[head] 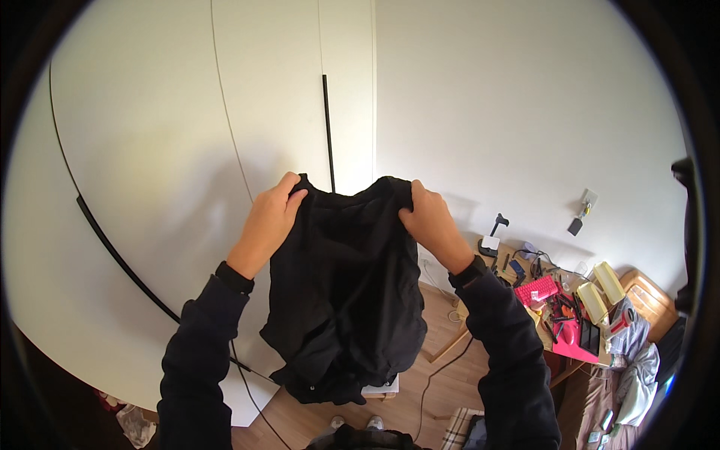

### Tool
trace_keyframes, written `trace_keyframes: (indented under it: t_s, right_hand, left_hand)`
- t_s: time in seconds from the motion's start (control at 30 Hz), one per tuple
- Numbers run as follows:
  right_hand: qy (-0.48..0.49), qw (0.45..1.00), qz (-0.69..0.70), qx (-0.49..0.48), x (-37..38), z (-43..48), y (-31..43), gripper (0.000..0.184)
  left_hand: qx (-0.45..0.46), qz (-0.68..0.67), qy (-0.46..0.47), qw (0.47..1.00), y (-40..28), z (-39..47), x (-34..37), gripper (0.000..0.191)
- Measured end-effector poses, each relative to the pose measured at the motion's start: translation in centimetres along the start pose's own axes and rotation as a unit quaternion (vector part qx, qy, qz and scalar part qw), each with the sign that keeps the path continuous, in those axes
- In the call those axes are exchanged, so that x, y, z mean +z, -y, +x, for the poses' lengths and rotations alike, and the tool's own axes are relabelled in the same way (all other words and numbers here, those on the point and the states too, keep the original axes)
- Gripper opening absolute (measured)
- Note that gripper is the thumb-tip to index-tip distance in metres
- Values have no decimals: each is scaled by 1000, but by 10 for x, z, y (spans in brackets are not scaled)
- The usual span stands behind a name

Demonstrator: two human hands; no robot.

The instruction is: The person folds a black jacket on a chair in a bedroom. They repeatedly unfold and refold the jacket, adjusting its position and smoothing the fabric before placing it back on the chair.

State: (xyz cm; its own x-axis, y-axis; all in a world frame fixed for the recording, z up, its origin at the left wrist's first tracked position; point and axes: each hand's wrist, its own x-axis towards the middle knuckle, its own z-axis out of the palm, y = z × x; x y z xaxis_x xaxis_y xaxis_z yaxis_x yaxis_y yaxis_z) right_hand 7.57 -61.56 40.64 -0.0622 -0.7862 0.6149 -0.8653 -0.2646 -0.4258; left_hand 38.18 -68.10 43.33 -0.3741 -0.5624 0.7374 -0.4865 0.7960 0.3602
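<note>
A black sleeveless garment [349, 270] hangs spread out in front of me, held up by its two shoulders. My left hand [275, 216] pinches the left shoulder, thumb on the near side. The opposite shoulder is gripped by my right hand [430, 219]. Between them the neckline dips in a curve. Lower down, the cloth is creased and its hem falls in uneven folds, with small shiny spots near the bottom edge. Most of the fingers are hidden behind the fabric.
White wardrobe doors [152, 140] with long black handles [328, 135] stand ahead on the left. A cluttered desk [540, 270] on the right holds a pink keyboard [535, 289] and an open yellow case [593, 301]. A black cable [424, 388] crosses the wooden floor [450, 365].
</note>
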Motion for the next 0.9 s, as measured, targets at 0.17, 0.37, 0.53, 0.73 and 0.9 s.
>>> trace_keyframes:
  t_s: [0.17,0.37,0.53,0.73,0.9]
  right_hand:
    - [69,973,206,77,-11,-9,61,30]
    - [37,978,201,38,7,-1,69,32]
    - [127,917,357,122,11,-4,52,32]
    - [63,891,446,65,51,-49,21,39]
    - [191,944,243,116,84,-114,3,46]
  left_hand:
    - [-56,-95,39,993,-28,-8,15,23]
    - [-76,-187,142,969,-48,-3,40,33]
    - [-35,-136,143,980,-37,4,45,28]
    - [-26,-141,92,985,-28,9,59,16]
    - [-89,-181,47,978,-6,24,53,20]
